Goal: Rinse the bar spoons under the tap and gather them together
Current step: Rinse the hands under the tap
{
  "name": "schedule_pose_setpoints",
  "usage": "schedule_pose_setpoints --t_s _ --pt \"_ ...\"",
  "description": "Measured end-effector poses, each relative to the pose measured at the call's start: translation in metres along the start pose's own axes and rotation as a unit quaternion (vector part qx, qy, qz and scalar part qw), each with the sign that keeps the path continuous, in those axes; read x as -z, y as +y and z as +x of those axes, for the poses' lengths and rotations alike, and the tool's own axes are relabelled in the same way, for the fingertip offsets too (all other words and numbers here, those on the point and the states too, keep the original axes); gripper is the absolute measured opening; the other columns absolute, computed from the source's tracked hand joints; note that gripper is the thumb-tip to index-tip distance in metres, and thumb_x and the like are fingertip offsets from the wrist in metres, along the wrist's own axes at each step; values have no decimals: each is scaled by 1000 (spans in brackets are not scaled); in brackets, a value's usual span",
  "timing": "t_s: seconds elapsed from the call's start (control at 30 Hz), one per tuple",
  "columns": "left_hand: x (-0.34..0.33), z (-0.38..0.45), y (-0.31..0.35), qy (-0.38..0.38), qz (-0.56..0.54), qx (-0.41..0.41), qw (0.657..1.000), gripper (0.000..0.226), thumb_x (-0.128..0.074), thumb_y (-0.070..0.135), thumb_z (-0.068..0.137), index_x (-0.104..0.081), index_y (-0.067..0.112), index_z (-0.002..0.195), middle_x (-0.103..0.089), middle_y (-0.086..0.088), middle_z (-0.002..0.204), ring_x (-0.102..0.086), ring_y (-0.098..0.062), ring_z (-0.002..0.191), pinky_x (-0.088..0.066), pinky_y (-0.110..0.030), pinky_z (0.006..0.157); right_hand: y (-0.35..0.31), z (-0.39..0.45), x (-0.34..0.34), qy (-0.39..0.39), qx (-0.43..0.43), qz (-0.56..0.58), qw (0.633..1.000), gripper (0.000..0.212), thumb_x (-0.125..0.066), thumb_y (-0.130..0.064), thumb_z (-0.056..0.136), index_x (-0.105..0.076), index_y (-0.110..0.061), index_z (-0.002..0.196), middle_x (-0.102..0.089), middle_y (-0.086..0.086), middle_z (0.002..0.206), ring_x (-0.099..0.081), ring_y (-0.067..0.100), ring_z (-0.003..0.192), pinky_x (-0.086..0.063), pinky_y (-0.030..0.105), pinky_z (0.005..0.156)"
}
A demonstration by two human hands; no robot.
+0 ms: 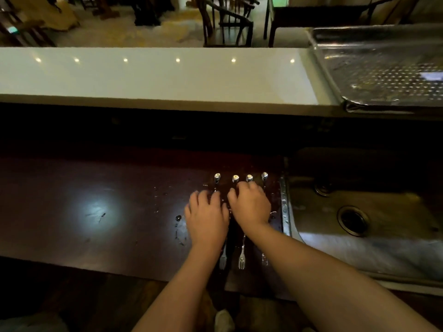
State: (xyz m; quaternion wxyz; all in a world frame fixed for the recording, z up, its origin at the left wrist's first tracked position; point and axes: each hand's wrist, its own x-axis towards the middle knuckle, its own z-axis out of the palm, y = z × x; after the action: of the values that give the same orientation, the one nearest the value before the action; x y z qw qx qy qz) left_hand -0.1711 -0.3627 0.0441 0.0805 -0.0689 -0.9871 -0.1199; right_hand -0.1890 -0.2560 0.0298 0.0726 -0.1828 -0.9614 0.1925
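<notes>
Several steel bar spoons (235, 179) lie side by side on the dark wet counter (96, 212), bowls pointing away from me and forked ends (241, 261) toward me. My left hand (206, 218) rests palm down over the left spoons' stems. My right hand (250, 204) lies palm down over the right ones, fingertips just behind the bowls. Both hands have curled fingers touching the stems; whether they grip them is hidden.
A steel sink (359, 212) with a round drain (352, 220) sits just right of the spoons. A raised white bar top (155, 75) runs across behind, with a perforated steel tray (383, 68) at its right end. Water drops dot the counter.
</notes>
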Motion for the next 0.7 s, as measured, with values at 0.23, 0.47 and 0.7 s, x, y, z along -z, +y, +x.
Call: schedule_pose_setpoints --t_s 0.23,0.47,0.7 --pt "-11 8 81 84 -13 -95 992 43 -66 34 82 -62 13 119 -58 -17 129 -49 -37 125 -42 -51 98 96 5 55 74 -6 -38 997 40 -45 -41 91 -60 -21 123 -57 4 123 -49 24 112 -42 38 89" --pt "-38 -16 188 21 -16 -177 984 41 -70 35 78 -66 13 112 -63 -16 121 -55 -36 118 -48 -47 91 206 -8 105 100 -84 -51 990 35 -48 -36 91 -66 -16 113 -63 6 113 -54 26 104 -42 37 83" --pt "-64 -55 298 -26 -28 -256 966 39 -72 32 78 -67 9 110 -65 -17 117 -58 -36 113 -49 -45 89 323 -34 156 115 -165 -58 978 34 -49 -33 90 -65 -14 113 -62 8 114 -52 27 106 -42 37 85"
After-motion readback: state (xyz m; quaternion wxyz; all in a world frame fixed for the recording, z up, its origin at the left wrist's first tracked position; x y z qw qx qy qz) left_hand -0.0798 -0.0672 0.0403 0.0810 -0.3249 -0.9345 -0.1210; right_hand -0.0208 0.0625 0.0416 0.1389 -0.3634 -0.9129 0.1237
